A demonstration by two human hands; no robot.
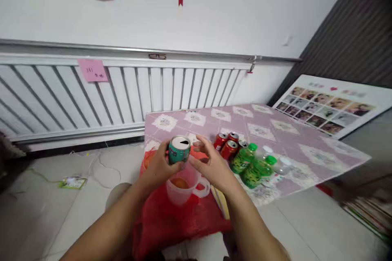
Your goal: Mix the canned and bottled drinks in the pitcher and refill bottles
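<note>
My left hand (163, 161) is wrapped round a green drink can (178, 155) whose top shows a dark opening. My right hand (212, 163) is just to the right of the can, fingers curved and apart, with a gap between them and the can. Below the can stands a translucent pitcher (179, 193) with a handle on its right side and some orange-brown liquid inside. It rests on a red cloth or bag (183, 226) at the table's near left corner. Part of the pitcher's rim is hidden behind the can and hands.
Several red cans (229, 149) stand right of my hands. Beside them are green-capped bottles (255, 172) and clear bottles (283, 166). The patterned tablecloth (260, 130) reaches toward a radiator (183, 89). A photo board (330, 104) leans at the far right; cables (101, 167) lie on the floor.
</note>
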